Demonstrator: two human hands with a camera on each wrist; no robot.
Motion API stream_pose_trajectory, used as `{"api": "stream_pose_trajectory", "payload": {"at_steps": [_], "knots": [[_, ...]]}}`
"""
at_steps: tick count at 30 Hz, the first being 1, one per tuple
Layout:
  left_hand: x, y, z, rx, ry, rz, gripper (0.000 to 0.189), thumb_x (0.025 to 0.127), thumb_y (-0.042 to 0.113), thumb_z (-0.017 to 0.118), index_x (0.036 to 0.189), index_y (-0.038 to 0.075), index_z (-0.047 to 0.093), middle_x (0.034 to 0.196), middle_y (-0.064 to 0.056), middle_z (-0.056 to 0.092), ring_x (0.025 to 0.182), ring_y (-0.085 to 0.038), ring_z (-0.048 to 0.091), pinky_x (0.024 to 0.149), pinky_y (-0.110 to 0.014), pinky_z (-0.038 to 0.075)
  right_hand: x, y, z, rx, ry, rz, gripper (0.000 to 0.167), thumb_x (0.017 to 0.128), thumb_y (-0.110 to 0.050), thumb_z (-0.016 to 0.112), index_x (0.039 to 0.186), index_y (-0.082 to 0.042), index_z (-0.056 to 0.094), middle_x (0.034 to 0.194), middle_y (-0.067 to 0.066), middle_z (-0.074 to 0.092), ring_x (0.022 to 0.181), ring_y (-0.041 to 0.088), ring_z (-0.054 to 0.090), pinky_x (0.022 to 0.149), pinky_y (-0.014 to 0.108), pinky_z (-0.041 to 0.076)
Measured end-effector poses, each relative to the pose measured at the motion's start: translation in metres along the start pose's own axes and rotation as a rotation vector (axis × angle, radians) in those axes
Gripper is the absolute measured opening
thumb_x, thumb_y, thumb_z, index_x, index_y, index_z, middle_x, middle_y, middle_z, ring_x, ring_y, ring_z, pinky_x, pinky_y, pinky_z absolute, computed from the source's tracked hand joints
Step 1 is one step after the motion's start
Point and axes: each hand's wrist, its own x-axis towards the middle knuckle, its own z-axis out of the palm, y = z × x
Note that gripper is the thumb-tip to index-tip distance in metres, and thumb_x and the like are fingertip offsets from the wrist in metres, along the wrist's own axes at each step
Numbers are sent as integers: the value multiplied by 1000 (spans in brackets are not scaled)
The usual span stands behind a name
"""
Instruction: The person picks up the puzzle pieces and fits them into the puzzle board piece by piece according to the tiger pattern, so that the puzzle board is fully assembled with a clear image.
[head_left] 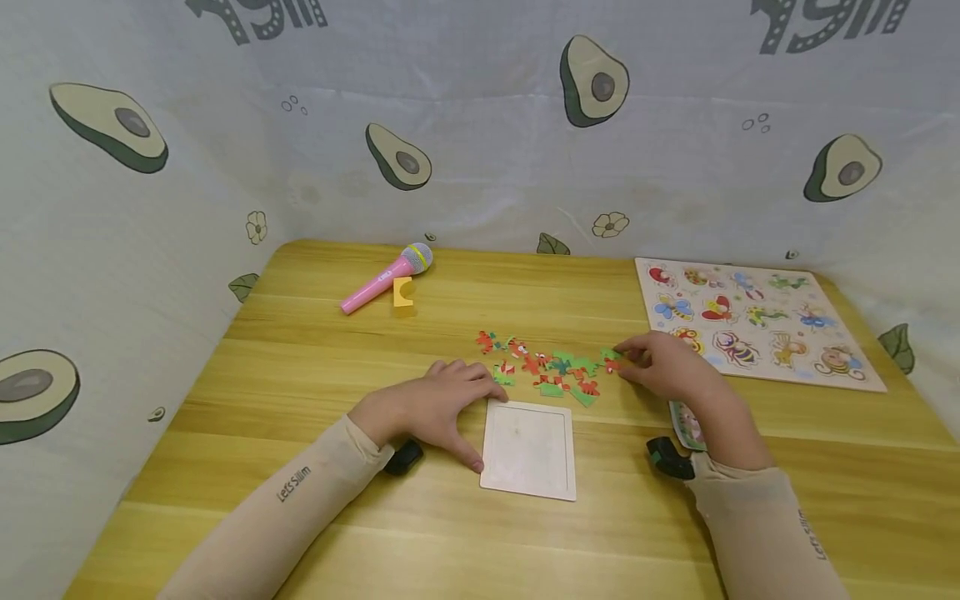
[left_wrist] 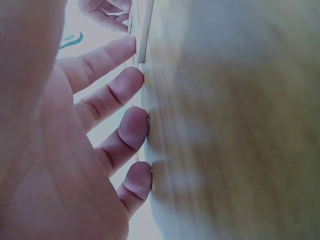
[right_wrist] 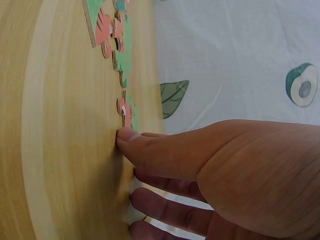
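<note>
Right hand (head_left: 667,367) pinches puzzle piece (head_left: 611,365) between thumb and finger, we see. Loose pieces (head_left: 532,364) lie just left of it on table (head_left: 480,546). Left hand (head_left: 435,410) spread, thumb and forefinger at left corners of wooden tray (head_left: 528,450), nearer us than loose pieces. On left sleeve (head_left: 273,508) we read "Let's Slim". Pink microphone (head_left: 378,285) beyond bears white lettering, too small for us.
</note>
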Motion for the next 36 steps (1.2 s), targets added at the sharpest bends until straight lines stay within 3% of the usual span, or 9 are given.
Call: {"api": "stream_pose_trajectory", "payload": {"at_steps": [14,24,36], "knots": [[1,-1,0,-2,2,11,88,71,67,81,142,24,52,136,7,47,112,-14,41,94,-36,30,-3,1,0,7,17,-25,39,92,-22,76,119,5,69,99,14,62,87,29,56,76,48,48],[1,-1,-2,-8,-3,10,89,71,68,81,142,24,51,136,7,47,111,-13,40,96,-37,30,0,0,2,-5,27,-43,32,93,-18,75,116,4,70,95,11,62,83,26,55,74,44,47],[-1,0,-3,-23,-13,-5,86,73,64,81,142,22,51,137,6,47,114,-14,41,95,-35,30,-9,-10,-7,8,-2,-66,32,96,-18,69,119,5,68,107,16,67,91,29,62,79,48,51]]}}
